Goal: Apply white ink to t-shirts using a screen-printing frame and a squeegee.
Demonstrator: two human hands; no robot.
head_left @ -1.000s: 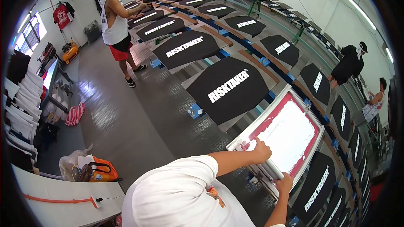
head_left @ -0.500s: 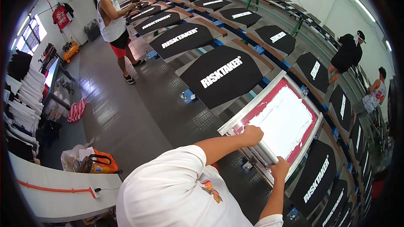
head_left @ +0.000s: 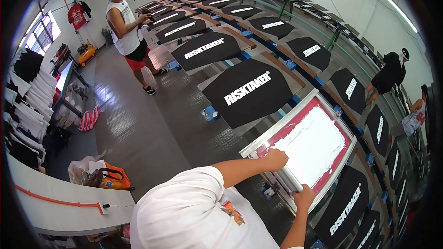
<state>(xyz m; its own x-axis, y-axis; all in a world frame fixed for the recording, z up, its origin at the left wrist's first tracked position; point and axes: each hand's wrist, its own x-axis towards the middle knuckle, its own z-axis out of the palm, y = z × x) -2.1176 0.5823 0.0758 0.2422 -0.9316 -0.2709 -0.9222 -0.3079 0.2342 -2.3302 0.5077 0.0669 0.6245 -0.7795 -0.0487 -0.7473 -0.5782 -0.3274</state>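
A silkscreen frame (head_left: 282,124) with a pale metal border lies tilted across the near end of the print line. White ink (head_left: 314,140) covers most of its mesh, with a red-pink margin round it. Along the near edge of the mesh a squeegee (head_left: 291,180) with a pale handle spans the frame. Wrapped round its upper-left end, my left hand (head_left: 276,160) is closed. My right hand (head_left: 304,197) grips the lower-right end. The blade's edge is hidden from view.
Black printed shirt panels (head_left: 251,106) lie on boards in rows beyond and right of the frame. A person in a white sleeveless top (head_left: 124,27) stands at far left; others work at the back and right. An orange bag (head_left: 115,175) sits by a white counter (head_left: 60,203).
The view has shifted slightly, so the surroundings sit lower and further right. Both hands keep their hold on the squeegee at the frame's near edge.
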